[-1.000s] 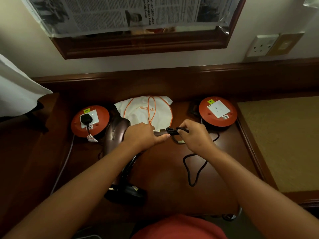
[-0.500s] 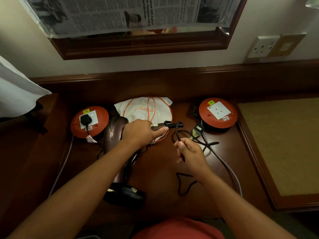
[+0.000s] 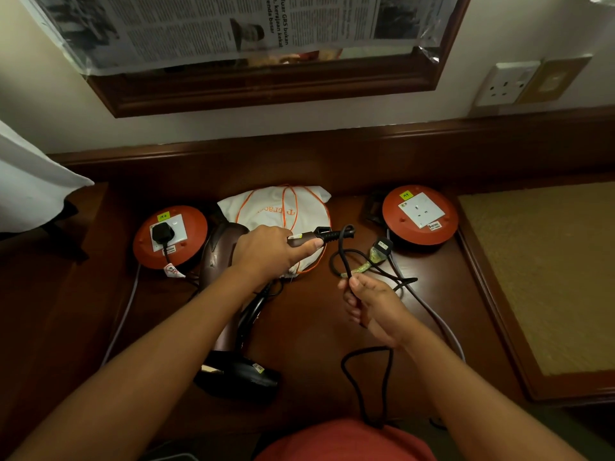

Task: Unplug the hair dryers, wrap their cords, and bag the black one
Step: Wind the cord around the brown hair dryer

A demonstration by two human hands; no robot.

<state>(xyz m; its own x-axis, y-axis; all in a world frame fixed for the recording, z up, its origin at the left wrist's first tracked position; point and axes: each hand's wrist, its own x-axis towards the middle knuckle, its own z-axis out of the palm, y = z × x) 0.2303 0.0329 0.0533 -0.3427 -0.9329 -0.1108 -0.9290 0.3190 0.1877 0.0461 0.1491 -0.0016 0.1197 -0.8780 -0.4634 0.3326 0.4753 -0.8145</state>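
**Two dryers, two reels, one bag**

Fingers of the left hand (image 3: 269,247) curl round the brown hair dryer (image 3: 219,254) handle; the right hand (image 3: 372,304) pinches its black cord (image 3: 346,257). On the desk (image 3: 316,327): two orange reels (image 3: 169,237) (image 3: 420,214), each tagged "M9"; one white bag (image 3: 276,207); one black hair dryer (image 3: 239,377); one loose plug (image 3: 382,246).
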